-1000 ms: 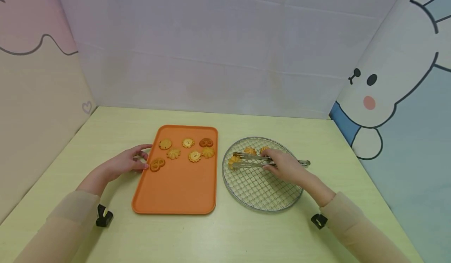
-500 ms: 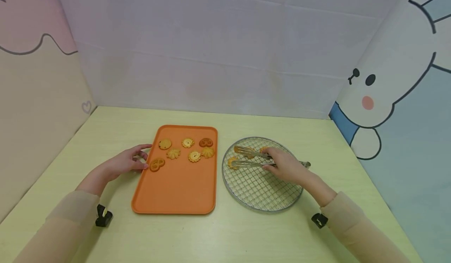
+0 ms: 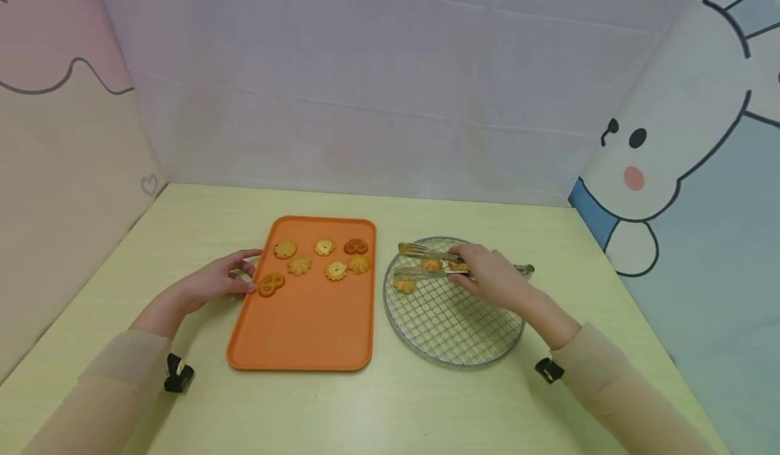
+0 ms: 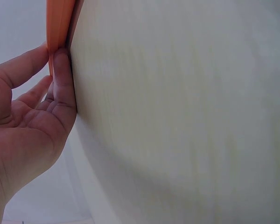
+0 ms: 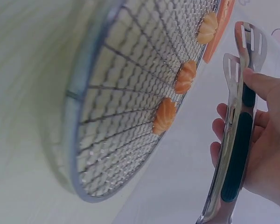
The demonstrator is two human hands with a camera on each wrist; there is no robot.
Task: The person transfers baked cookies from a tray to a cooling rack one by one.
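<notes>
My left hand holds the left edge of an orange tray, fingertips at both sides of the rim in the left wrist view. Several cookies lie on that tray, among them a pretzel-shaped cookie and a ridged one. In my right hand are metal tongs with dark green grips. Their arms stand apart and hold nothing, raised over a round wire rack. Three ridged cookies sit on the rack: one at the left, one mid-back and one partly behind the hand.
Tray and rack stand side by side on a pale wooden table, with a narrow strip between them. A white cloth backdrop closes off the rear, and printed panels flank both sides.
The tongs' arms first spread apart, then the right hand lifted them and shifted slightly back and left, off the left ridged cookie. The left hand and tray stay put.
</notes>
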